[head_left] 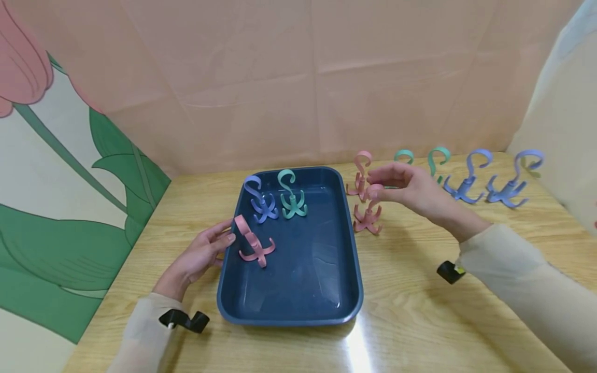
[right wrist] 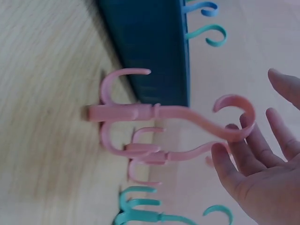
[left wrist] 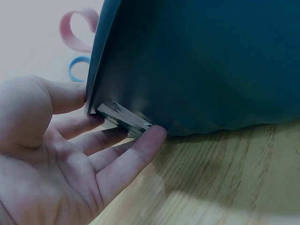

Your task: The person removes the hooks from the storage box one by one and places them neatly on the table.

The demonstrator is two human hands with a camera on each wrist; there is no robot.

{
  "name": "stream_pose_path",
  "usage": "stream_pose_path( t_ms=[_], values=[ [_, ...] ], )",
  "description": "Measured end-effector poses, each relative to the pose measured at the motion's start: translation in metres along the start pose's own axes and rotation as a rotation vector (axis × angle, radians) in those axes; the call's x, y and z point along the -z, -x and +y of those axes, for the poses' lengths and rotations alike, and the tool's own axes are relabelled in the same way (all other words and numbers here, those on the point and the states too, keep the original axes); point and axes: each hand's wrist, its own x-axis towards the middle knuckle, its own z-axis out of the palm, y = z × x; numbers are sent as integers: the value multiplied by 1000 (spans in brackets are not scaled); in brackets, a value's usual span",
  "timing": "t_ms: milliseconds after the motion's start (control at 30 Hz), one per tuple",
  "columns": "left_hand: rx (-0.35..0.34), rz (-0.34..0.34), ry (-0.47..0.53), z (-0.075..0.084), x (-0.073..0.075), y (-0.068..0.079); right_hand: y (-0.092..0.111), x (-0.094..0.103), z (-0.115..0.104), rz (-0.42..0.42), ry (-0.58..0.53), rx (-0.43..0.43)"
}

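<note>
My left hand (head_left: 205,254) holds the left side of a dark blue tray (head_left: 360,282), with the thumb at the rim and the fingers low along the outer wall. At its right side my right hand (head_left: 410,189) reaches around the curled top of a pink multi-claw hook (head_left: 367,220). In the right wrist view its fingers are spread behind that hook's curl (right wrist: 251,115). Inside the tray stand a blue hook (head_left: 263,207), a green hook (head_left: 294,204) and a pink hook (head_left: 256,248), the last beside my left thumb.
Behind my right hand stands another pink hook (head_left: 359,184). Farther right are two green hooks (head_left: 438,155), partly hidden by the hand, and two blue hooks (head_left: 464,189). A pinkish covered wall (head_left: 298,119) rises along the table's back edge.
</note>
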Motion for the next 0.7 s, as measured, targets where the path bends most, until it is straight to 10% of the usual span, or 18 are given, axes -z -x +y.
stream_pose_path(
  t_ms=[700],
  values=[
    [18,13,-14,2,-1,1,-15,-63,-70,-1,-48,198]
  ],
)
